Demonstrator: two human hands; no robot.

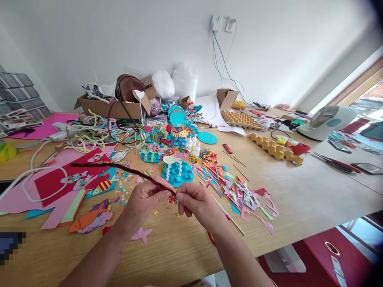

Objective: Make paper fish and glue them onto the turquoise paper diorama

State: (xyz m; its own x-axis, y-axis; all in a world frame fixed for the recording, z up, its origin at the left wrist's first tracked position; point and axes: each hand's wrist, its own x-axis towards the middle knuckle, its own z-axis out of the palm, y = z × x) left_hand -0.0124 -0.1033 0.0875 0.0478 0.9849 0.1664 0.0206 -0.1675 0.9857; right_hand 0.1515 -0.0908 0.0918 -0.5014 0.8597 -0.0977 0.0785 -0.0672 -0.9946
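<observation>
A dark brown pipe cleaner (125, 168) stretches between my hands and runs out to the upper left, its far end free in the air. My left hand (146, 195) pinches it partway along, thumb on top. At its near end my right hand (194, 199) grips it between thumb and fingers. Just beyond my hands, on the table, stands a blue egg-carton base (177, 174) with white twisted stems and a pale paper fish (170, 160) on it. Orange and purple paper fish (91, 217) lie left of my left hand.
Paper scraps (248, 195) and thin sticks (229, 215) lie to the right. White glue bottles (196, 148) stand behind the base. Pink and red sheets (56, 183) cover the left side. Egg-carton strips (273, 149), a white fan (324, 121) and a cardboard box (98, 108) sit farther back.
</observation>
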